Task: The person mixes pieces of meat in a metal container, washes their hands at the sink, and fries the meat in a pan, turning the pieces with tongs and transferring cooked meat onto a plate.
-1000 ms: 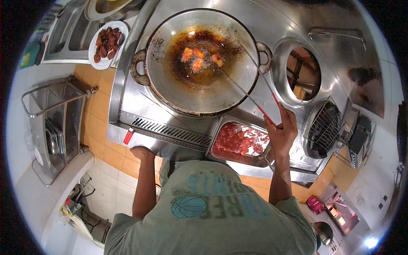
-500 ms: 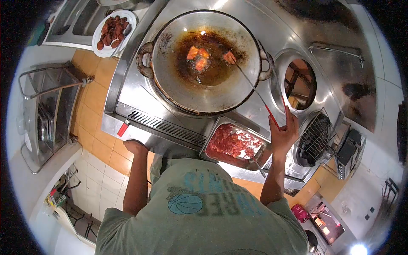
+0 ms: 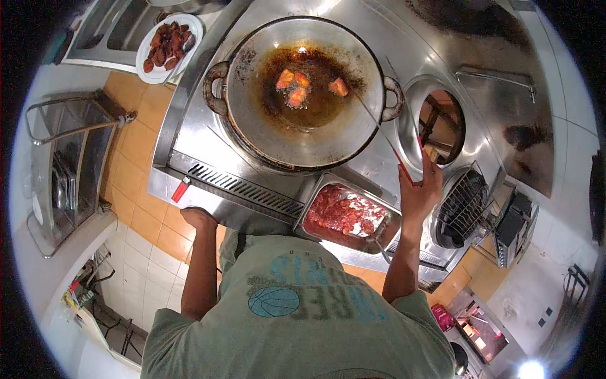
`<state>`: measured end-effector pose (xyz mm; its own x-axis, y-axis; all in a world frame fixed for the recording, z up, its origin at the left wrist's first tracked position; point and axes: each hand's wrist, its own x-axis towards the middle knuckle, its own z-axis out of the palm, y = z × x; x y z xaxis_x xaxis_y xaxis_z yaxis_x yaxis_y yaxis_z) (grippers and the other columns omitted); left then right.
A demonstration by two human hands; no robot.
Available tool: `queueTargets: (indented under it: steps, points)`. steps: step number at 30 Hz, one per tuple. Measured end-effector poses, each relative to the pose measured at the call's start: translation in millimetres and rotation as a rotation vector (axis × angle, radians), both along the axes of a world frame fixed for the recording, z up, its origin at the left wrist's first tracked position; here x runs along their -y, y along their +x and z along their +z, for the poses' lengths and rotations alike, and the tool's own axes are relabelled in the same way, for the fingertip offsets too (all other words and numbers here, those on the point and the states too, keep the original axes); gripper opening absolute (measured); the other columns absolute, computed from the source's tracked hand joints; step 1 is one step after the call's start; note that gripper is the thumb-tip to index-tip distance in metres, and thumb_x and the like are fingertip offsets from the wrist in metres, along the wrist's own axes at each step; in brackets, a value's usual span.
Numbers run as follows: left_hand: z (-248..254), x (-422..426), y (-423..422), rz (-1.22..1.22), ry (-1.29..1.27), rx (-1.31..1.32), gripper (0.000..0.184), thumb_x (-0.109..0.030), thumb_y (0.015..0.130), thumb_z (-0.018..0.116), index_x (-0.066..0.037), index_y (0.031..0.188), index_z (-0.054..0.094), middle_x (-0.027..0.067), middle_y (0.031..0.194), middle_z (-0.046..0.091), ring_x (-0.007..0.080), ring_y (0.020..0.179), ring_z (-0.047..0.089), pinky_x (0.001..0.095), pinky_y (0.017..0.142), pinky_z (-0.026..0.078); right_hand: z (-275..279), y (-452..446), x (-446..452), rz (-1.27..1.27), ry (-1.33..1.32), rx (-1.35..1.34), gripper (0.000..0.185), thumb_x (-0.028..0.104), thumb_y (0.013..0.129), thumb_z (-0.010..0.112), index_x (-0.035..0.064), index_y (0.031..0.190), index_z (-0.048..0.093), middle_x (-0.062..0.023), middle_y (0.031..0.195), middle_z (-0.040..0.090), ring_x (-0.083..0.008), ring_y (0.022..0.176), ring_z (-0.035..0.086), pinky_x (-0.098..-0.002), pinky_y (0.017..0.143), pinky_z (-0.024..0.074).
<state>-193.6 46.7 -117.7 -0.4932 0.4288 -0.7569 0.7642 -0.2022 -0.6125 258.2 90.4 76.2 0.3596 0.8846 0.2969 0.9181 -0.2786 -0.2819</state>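
"Head view: please, what does the right hand (image 3: 420, 191) hold?"

"Its grip is closed around the red ends of two thin metal sticks (image 3: 377, 121). The sticks stand spread apart. One reaches into the wok (image 3: 255, 129), with its tip at the single fried piece (image 3: 338, 87); if it is touching, I cannot tell. The other one points past the rim, outside."

"And the left hand (image 3: 199, 218)?"

"It is at the front edge of the steel surface (image 3: 203, 150), near the red lighter (image 3: 181, 189). Its fingers are hidden, so how open this grip is, I cannot tell."

"Where are the other pieces?"

"A small group of orange pieces (image 3: 294, 88) lies in the oil (image 3: 315, 115), to the left of the single one. Below the wok is a metal tray (image 3: 391, 225) with red, wet pieces (image 3: 338, 211) and a utensil (image 3: 382, 249). At the upper left, a white plate (image 3: 197, 31) carries dark brown pieces (image 3: 170, 49)."
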Motion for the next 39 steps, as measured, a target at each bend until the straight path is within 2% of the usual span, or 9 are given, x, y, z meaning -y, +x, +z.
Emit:
queueTargets:
  steps: [5, 9, 12, 15, 18, 21, 24, 34, 39]
  points:
    - [6.1, -1.7, 3.4, 0.014, 0.083, 0.103, 0.03, -0.033, 0.087, 0.037, -0.015, 0.095, 0.06, 0.0007, 0.101, 0.059, 0.0166, 0.097, 0.05, 0.0312, 0.085, 0.038, -10.9, -7.8, -0.4, 0.04, 0.029, -0.025, 0.057, 0.008, 0.062, 0.08, 0.0107, 0.116, 0.062, -0.0112, 0.097, 0.058, -0.0205, 0.079, 0.061, -0.0268, 0.053, 0.0522]
    - [-11.1, 4.6, -1.2, 0.039, 0.177, 0.089, 0.03, -0.031, 0.087, 0.036, -0.013, 0.094, 0.06, 0.0014, 0.099, 0.059, 0.0172, 0.093, 0.052, 0.0312, 0.082, 0.04, 0.5, -11.5, 2.3, 0.055, -0.018, 0.027, 0.057, 0.014, 0.062, 0.079, 0.0104, 0.116, 0.061, -0.0134, 0.099, 0.058, -0.0285, 0.087, 0.061, -0.0365, 0.072, 0.0514]
    - [-15.0, 3.9, -0.6, 0.241, 0.308, 0.154, 0.03, -0.03, 0.087, 0.036, -0.011, 0.095, 0.059, 0.0026, 0.098, 0.059, 0.0181, 0.091, 0.053, 0.0311, 0.081, 0.041, 7.6, -17.7, 3.0, 0.071, 0.044, 0.038, 0.059, 0.011, 0.059, 0.08, 0.0093, 0.115, 0.061, -0.0127, 0.096, 0.058, -0.0288, 0.086, 0.06, -0.0371, 0.074, 0.0494]
    - [-22.5, 4.9, -3.4, 0.844, 0.744, 0.398, 0.031, -0.028, 0.087, 0.036, -0.009, 0.096, 0.059, 0.0037, 0.097, 0.059, 0.019, 0.089, 0.054, 0.0311, 0.079, 0.043, 17.0, -30.1, 0.6, 0.094, 0.073, -0.005, 0.059, 0.009, 0.058, 0.08, 0.0078, 0.114, 0.061, -0.0126, 0.097, 0.057, -0.0288, 0.087, 0.059, -0.0373, 0.076, 0.0479]
    - [-25.6, 4.7, 1.4, 1.865, 1.545, 0.999, 0.031, -0.027, 0.087, 0.036, -0.007, 0.097, 0.058, 0.0049, 0.096, 0.059, 0.0199, 0.087, 0.055, 0.0311, 0.077, 0.044, 14.2, -39.7, -9.5, 0.193, 0.112, 0.015, 0.057, 0.006, 0.059, 0.079, 0.006, 0.113, 0.061, -0.0115, 0.095, 0.057, -0.0276, 0.084, 0.059, -0.0364, 0.072, 0.0484]
    - [-13.2, -2.4, 10.8, 2.165, 1.74, 1.352, 0.032, -0.026, 0.088, 0.035, -0.005, 0.097, 0.058, 0.006, 0.095, 0.059, 0.0208, 0.085, 0.057, 0.031, 0.075, 0.046, 6.5, -52.7, -17.7, 0.237, 0.089, -0.071, 0.053, 0.007, 0.06, 0.078, 0.005, 0.11, 0.062, -0.0105, 0.095, 0.057, -0.0266, 0.082, 0.059, -0.0354, 0.069, 0.0491]
    - [-2.9, -6.7, 16.4, 2.196, 1.735, 1.662, 0.037, -0.026, 0.088, 0.033, -0.001, 0.102, 0.056, 0.0083, 0.097, 0.059, 0.0239, 0.09, 0.058, 0.0341, 0.08, 0.048, 2.1, -61.6, -23.3, 0.275, 0.099, -0.034, 0.055, 0.01, 0.06, 0.079, 0.008, 0.112, 0.061, -0.0089, 0.093, 0.056, -0.025, 0.077, 0.059, -0.0344, 0.065, 0.0488]
    - [-28.4, 0.2, 8.1, 2.28, 1.808, 1.298, 0.033, -0.026, 0.089, 0.033, -0.004, 0.096, 0.057, 0.0069, 0.092, 0.059, 0.0204, 0.083, 0.056, 0.0334, 0.075, 0.046, 10.5, -48.2, -33.7, 0.288, 0.176, 0.055, 0.06, 0.009, 0.061, 0.078, 0.0121, 0.117, 0.057, -0.0087, 0.095, 0.056, -0.0263, 0.079, 0.06, -0.0348, 0.064, 0.0505]
    - [-47.0, 5.1, 0.0, 2.245, 1.794, 1.407, 0.031, -0.026, 0.089, 0.033, -0.006, 0.093, 0.057, 0.0061, 0.09, 0.058, 0.0191, 0.081, 0.055, 0.0313, 0.074, 0.044, 16.9, -42.4, -35.0, 0.264, 0.166, 0.068, 0.059, 0.01, 0.06, 0.079, 0.0122, 0.115, 0.059, -0.0084, 0.095, 0.057, -0.0263, 0.079, 0.06, -0.0351, 0.064, 0.0507]
